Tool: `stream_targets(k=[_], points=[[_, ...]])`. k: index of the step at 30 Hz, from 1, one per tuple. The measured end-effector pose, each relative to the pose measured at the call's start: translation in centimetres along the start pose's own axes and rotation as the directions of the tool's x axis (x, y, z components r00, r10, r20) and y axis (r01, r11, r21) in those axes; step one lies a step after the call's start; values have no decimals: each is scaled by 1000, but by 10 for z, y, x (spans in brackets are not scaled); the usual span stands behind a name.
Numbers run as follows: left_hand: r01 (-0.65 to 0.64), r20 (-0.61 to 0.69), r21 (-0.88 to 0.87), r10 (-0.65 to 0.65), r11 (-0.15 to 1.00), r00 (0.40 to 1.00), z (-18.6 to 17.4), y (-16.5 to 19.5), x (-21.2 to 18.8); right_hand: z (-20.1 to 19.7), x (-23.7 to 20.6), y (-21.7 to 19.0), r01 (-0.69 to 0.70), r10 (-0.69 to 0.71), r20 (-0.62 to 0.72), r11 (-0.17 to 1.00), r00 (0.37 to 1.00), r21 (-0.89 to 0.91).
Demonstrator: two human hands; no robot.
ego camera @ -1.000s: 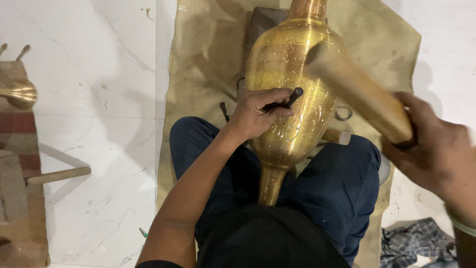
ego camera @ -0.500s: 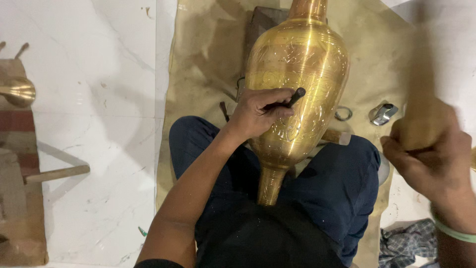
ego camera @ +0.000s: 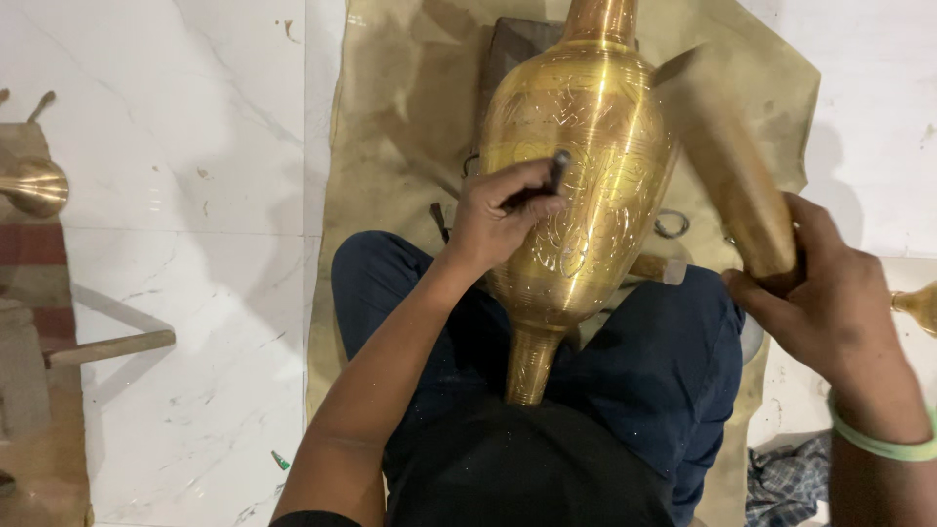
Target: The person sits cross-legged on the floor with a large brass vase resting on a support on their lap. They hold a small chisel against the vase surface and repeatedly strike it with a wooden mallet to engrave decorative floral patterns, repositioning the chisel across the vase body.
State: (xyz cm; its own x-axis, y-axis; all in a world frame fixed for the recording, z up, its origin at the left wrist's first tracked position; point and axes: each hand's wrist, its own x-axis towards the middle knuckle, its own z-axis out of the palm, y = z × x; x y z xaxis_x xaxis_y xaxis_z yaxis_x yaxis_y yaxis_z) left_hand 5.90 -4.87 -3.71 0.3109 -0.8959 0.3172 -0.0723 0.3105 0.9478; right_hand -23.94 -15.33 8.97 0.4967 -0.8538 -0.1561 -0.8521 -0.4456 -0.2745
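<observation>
so a big brass vase [ego camera: 576, 185] is laid on its side across the lap, neck pointed away, foot tucked in between the dark blue trouser legs [ego camera: 664, 390]. The left hand [ego camera: 503, 215] is curled tight round a small dark chisel [ego camera: 551, 176], whose tip is pressed to the vase's belly. A wooden mallet [ego camera: 727, 166] is gripped at its lower end by the right hand [ego camera: 830, 312], fingers fully wrapped, the head raised just beside the vase's shoulder.

Progress-wise: engraved scrollwork can be seen over much of the upper body and around the chisel, so a fair chunk looks done. The neck and the lower taper toward the foot look plain and smooth, so those parts are probably left, though the far side is hidden and can't be judged.

Everything is set on a tan cloth [ego camera: 390, 146] spread over a white marble floor [ego camera: 176, 244]. A wooden stick [ego camera: 112, 346] is lying off to the left, another brass piece [ego camera: 34, 185] is parked at the left edge, and a checked rag [ego camera: 786, 483] is bunched at the lower right
</observation>
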Motion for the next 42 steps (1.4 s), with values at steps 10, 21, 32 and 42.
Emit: stream_targets(k=[10,21,32,42], points=[[-21,105,138,6,990,994,-10,5,2,25,1,7,16,38,-47,582,998,813],[-48,120,130,32,990,992,-13,4,6,-39,47,-55,244,-216,174,957,961,-160],[-34,110,130,20,991,994,-10,6,5,-41,59,-58,448,-439,124,893,890,-56],[-29,94,109,19,994,995,-13,0,5,-36,58,-52,382,-293,267,836,918,-393]])
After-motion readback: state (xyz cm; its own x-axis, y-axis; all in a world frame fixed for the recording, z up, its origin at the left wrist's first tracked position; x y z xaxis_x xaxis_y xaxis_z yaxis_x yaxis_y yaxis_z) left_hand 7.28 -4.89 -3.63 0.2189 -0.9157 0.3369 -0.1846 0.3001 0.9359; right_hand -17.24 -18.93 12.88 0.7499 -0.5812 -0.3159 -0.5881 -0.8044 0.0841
